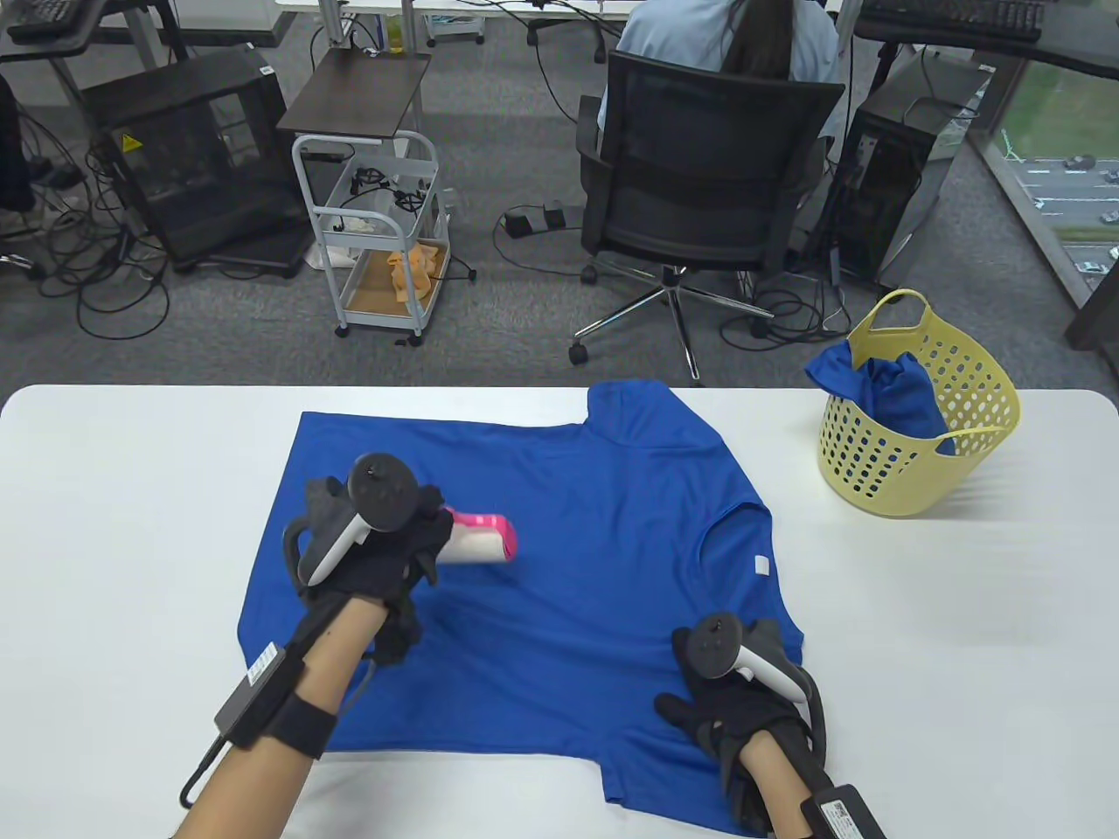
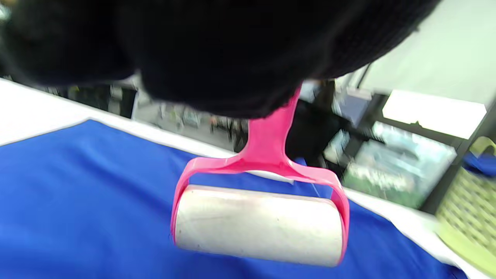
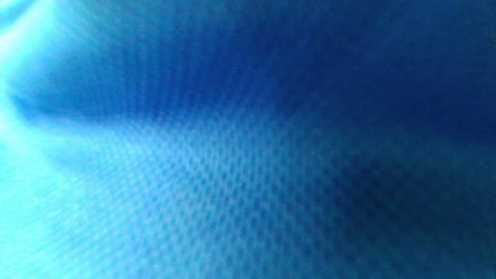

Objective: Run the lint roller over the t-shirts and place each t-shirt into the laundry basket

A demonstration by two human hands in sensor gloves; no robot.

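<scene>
A blue t-shirt (image 1: 559, 542) lies spread flat on the white table (image 1: 131, 489), its collar toward the right. My left hand (image 1: 398, 542) grips the pink handle of a lint roller (image 1: 479, 540), whose white roll (image 2: 259, 224) lies against the shirt's left half. My right hand (image 1: 721, 703) rests flat on the shirt near its lower right sleeve; its fingers look spread. The right wrist view shows only blue mesh fabric (image 3: 248, 155) up close. A yellow laundry basket (image 1: 918, 419) stands at the table's back right with another blue t-shirt (image 1: 883, 384) hanging over its rim.
Beyond the table's far edge are a black office chair (image 1: 699, 183) with a seated person, a white trolley (image 1: 376, 236), computer towers and floor cables. Bare white tabletop (image 1: 962, 629) lies to the right of the shirt and in front of the basket.
</scene>
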